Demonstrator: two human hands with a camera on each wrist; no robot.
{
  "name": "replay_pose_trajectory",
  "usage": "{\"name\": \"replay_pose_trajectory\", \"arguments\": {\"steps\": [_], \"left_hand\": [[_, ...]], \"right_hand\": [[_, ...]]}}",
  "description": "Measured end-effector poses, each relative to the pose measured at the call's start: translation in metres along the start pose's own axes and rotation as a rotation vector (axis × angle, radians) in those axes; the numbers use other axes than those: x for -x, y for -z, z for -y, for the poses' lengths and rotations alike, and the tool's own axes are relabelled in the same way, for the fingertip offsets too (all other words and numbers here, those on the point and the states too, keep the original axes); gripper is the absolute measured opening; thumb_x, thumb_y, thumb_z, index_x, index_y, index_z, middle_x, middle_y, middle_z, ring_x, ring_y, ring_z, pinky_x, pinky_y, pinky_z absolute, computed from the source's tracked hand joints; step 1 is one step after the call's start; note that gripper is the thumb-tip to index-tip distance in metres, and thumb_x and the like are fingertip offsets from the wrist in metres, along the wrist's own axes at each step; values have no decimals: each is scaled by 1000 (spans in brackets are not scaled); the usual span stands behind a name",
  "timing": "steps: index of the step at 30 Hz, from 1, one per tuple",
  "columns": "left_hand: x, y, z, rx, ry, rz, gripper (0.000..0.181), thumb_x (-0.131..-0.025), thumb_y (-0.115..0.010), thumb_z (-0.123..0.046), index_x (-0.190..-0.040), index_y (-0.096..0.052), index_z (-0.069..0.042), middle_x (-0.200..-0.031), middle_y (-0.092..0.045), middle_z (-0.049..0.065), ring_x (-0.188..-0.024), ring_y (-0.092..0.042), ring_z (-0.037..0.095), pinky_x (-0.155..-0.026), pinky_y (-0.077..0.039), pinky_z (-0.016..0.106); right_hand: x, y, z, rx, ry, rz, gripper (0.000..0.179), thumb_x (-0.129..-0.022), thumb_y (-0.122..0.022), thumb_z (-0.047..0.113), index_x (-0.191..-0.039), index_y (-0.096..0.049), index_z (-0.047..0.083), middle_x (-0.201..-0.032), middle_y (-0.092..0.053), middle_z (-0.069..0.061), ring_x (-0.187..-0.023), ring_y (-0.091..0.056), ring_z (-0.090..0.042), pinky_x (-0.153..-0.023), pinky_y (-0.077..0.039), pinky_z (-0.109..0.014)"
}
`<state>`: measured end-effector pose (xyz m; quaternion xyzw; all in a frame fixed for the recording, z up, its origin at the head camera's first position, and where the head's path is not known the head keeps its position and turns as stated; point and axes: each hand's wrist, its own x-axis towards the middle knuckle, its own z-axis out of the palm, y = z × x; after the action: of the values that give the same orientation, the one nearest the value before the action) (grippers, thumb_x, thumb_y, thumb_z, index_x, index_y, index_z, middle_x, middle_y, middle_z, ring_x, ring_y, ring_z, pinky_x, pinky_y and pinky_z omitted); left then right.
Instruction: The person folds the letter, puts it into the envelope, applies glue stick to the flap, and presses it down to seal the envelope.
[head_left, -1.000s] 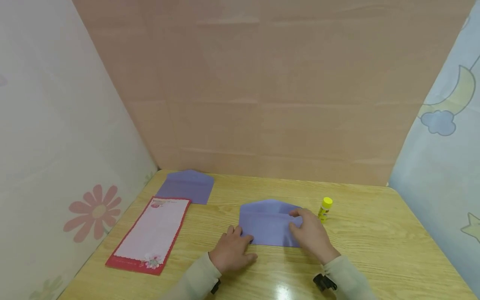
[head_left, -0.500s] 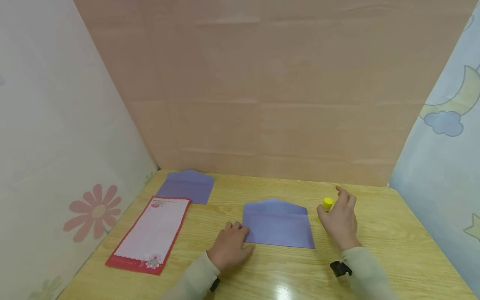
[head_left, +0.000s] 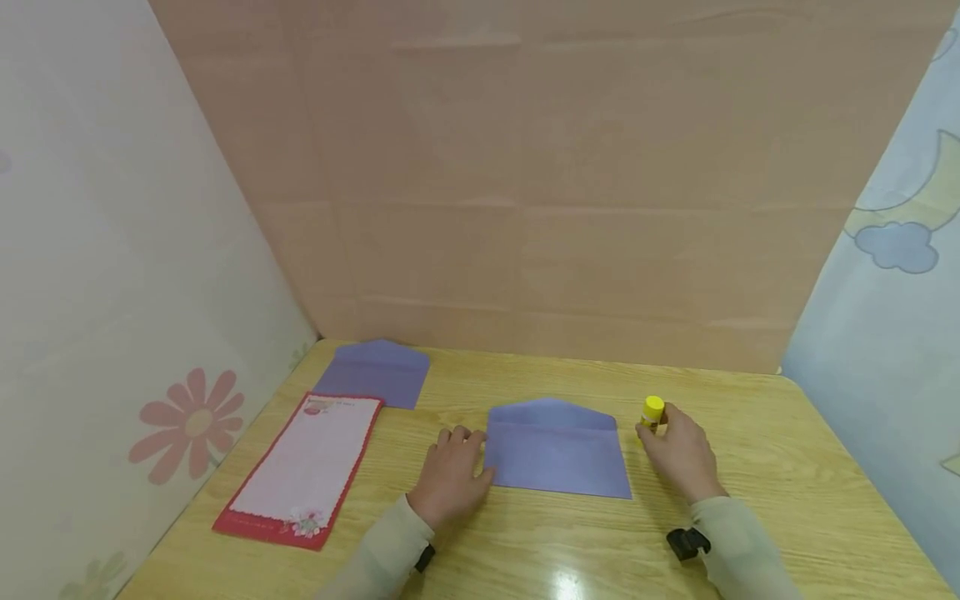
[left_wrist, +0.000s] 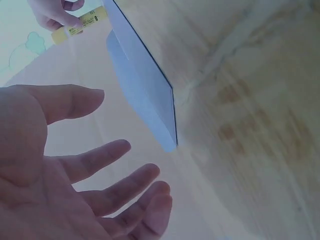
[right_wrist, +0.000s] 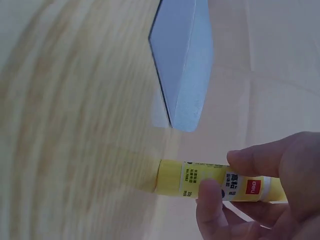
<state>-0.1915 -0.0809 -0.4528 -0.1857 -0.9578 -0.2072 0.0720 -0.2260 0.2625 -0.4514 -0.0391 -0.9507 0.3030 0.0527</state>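
Note:
A purple envelope (head_left: 558, 458) lies flat on the table with its flap raised away from the person. Just right of it, a yellow glue stick (head_left: 652, 408) stands upright, and my right hand (head_left: 684, 454) pinches it between thumb and fingers. In the right wrist view the capped glue stick (right_wrist: 192, 172) shows its label, its base at the tabletop. My left hand (head_left: 452, 477) is at the envelope's left edge, fingers loosely spread; the left wrist view shows this hand (left_wrist: 75, 160) holding nothing. Whether its thumb touches the envelope I cannot tell.
Red-bordered stationery paper (head_left: 303, 467) lies on the left of the table. Behind it is a second purple envelope (head_left: 375, 379), partly under its top corner. A brown paper-covered wall (head_left: 517, 208) stands at the back, with patterned walls at both sides.
My right hand has left the first envelope, moved right to the glue stick and taken hold of it. My left hand has drawn slightly leftward, and the envelope has shifted a little right.

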Motion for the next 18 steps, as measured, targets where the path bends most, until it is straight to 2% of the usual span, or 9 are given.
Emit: {"name": "replay_pose_trajectory", "arguments": {"steps": [6, 10, 16, 18], "left_hand": [[-3, 0, 3, 96, -18, -16, 36, -91, -69, -21, -121, -64, -1, -114, -60, 14, -100, -53, 31, -76, -46, 43], [-7, -1, 2, 229, -29, -15, 36, -94, -67, -18, -123, -62, 1, -117, -60, 19, -106, -55, 34, -84, -48, 46], [-13, -2, -7, 452, -72, 26, 37, -99, -62, -23, -127, -60, 1, -120, -61, 20, -107, -58, 35, -88, -50, 43], [-15, -2, -10, 503, -70, 43, 38, -101, -60, -27, -129, -60, -2, -119, -62, 16, -101, -60, 29, -86, -51, 39]], "right_hand": [[0, -8, 11, 19, 52, -32, 41, -95, -66, 33, -111, -59, -4, -104, -67, -22, -72, -60, -24, -53, -44, -34], [5, -19, 28, 9, 108, -32, 36, -93, -68, 34, -107, -63, 1, -97, -68, -13, -64, -56, -17, -50, -42, -32], [19, -31, 56, -76, 208, 27, 32, -92, -71, 32, -110, -67, 5, -89, -67, -4, -66, -54, -13, -52, -45, -29], [21, -33, 63, -122, 253, 70, 30, -91, -73, 30, -110, -69, 6, -86, -65, -1, -65, -53, -13, -53, -46, -27]]}}
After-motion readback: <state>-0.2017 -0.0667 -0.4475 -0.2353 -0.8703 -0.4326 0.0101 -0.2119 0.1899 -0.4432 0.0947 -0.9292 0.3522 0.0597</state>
